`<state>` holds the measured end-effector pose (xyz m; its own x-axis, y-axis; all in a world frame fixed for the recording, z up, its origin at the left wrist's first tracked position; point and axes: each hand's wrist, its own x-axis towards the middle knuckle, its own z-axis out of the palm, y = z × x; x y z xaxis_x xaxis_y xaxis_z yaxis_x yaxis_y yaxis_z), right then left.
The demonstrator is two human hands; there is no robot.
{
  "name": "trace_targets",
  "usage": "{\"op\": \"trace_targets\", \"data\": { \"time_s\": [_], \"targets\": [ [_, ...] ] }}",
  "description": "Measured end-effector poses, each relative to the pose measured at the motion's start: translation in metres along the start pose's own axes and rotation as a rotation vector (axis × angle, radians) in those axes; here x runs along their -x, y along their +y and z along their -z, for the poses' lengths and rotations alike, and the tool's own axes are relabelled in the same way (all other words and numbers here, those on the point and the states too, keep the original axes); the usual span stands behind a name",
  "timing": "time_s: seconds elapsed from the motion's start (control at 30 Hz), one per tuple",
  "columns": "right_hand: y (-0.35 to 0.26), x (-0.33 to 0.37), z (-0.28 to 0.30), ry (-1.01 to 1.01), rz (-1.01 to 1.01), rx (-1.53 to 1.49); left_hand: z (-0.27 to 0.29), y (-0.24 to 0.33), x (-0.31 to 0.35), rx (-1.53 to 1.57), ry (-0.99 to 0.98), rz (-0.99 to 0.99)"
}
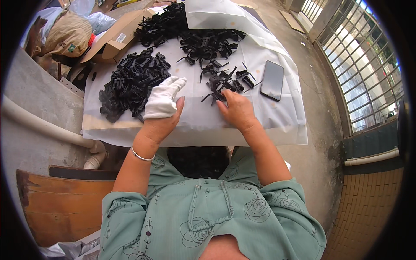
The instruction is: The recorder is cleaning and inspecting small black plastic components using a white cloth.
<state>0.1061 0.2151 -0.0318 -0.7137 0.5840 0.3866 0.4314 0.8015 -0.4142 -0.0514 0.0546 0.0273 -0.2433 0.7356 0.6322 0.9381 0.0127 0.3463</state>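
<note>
My left hand [162, 103] wears a white glove that leaves the thumb bare. Its fingers stretch forward beside a heap of black plastic parts [130, 82], with nothing visible in them. On the right, my bare right hand [239, 111] reaches into a loose scatter of similar parts. Its fingertips close on a small black plastic part [219, 96], partly hidden by the fingers. Thin rods stick out of several scattered parts [246, 81] near it. A larger mass of these parts [210, 43] lies farther back.
White sheeting [195, 125] covers the table, and its far end is folded over some parts. A dark phone [272, 80] lies at the right. Beyond the left heap stand an open cardboard box [119, 37] and bags [69, 34]. A dark container [199, 161] sits between my knees.
</note>
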Motion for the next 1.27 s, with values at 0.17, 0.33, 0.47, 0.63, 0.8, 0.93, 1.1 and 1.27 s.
{"op": "trace_targets", "data": {
  "time_s": [0.17,0.33,0.47,0.63,0.8,0.93,1.1,1.27],
  "targets": [
    [-0.019,0.018,0.011,-0.061,0.105,-0.179,-0.018,0.015,0.011,0.285,-0.156,-0.085],
    [-0.017,0.014,0.021,0.032,-0.135,-0.589,-0.02,0.015,0.012,0.371,-0.134,-0.014],
    [-0.015,0.015,0.035,-0.14,-0.27,-0.783,-0.012,0.021,0.013,0.819,-0.139,0.42],
    [-0.026,0.024,0.038,-0.44,-0.209,-0.868,-0.005,0.011,0.017,1.014,-0.307,0.523],
    [-0.037,0.024,0.039,-0.31,-0.069,-0.735,-0.016,0.013,0.024,0.91,-0.177,0.479],
    [-0.04,0.026,0.04,-0.219,0.044,-0.629,-0.02,0.014,0.021,0.85,-0.274,0.475],
    [-0.047,0.033,0.033,-0.211,0.184,-0.486,-0.03,0.003,0.026,0.931,-0.098,0.606],
    [-0.036,0.034,0.042,-0.073,0.095,-0.563,-0.031,-0.055,0.028,0.797,0.093,0.586]
  ]
}}
